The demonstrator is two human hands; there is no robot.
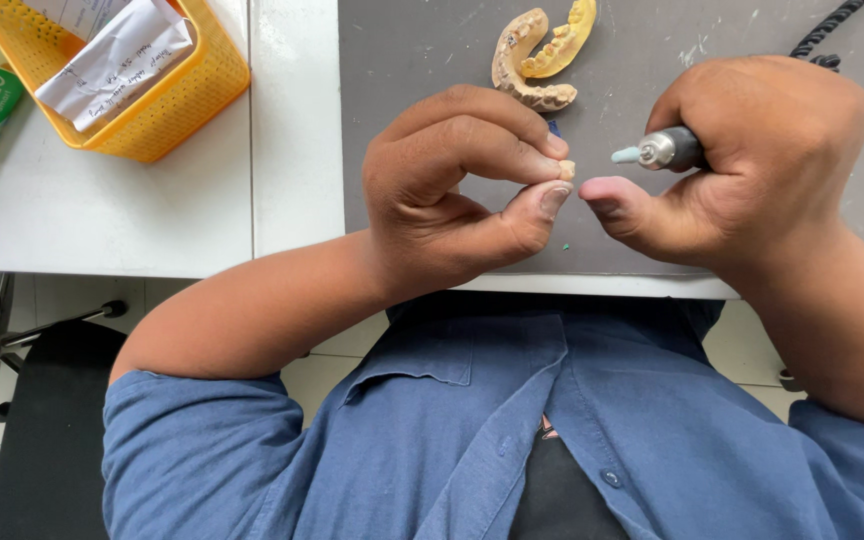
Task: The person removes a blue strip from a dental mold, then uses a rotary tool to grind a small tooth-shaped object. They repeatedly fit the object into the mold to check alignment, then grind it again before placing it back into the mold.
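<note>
Pinching tiny tooth piece (567,170), left hand (457,190) closed

At upper left a basket (152,120) holding papers (117,60) sits on the table (102,210). At top centre, dental casts (537,55) lie on a mat (422,50), above both hands.

white table (152,200) — grey mat (432,60) | black chair (42,430) | pale tiled floor (322,365) — even light
</note>
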